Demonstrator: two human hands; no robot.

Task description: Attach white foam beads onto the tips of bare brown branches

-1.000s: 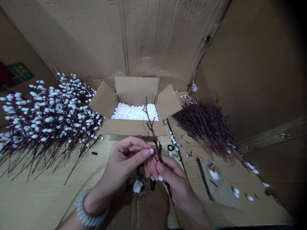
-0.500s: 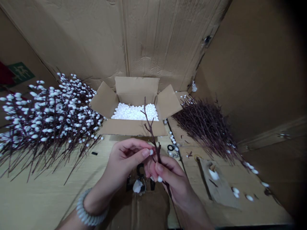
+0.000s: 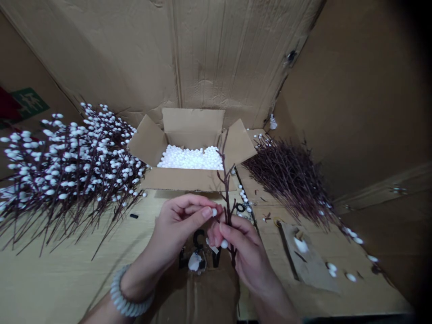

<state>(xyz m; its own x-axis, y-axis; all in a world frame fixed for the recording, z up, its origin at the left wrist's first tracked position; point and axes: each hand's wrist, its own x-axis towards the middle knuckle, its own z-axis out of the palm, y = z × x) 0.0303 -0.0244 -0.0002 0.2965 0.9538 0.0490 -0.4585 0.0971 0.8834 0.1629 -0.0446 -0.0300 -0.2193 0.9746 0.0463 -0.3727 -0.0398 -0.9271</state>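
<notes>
While the left hand [image 3: 178, 223] pinched a small white bud [image 3: 214, 212] between thumb and forefinger, the right hand [image 3: 246, 256] was closed around a thin dark-brown twig [image 3: 227, 193], its fingers wrapped about the lower stem. The bud was held just beside the twig; contact between the two could not be confirmed from this view. A second white bud [image 3: 224, 243] lay at the right hand's fingertips, and whether it was attached could not be determined. The right-hand grip appeared to serve as a clamp, fixing the stem so that the left fingers could work against a steady part.

The twig's long axis stood nearly upright in the view, with its forked tip pointing away from the person, toward the cardboard box [image 3: 182, 180], and its lower end projecting below the right hand. The twig was located above the cardboard-covered bench [image 3: 64, 274], in front of the box, which was filled with white foam balls [image 3: 189, 158]. A large pile of budded twigs [image 3: 67, 171] lay to the left of the box, and a pile of mostly bare twigs [image 3: 286, 180] lay to the right. This separation appeared to keep both groups within reach.
</notes>
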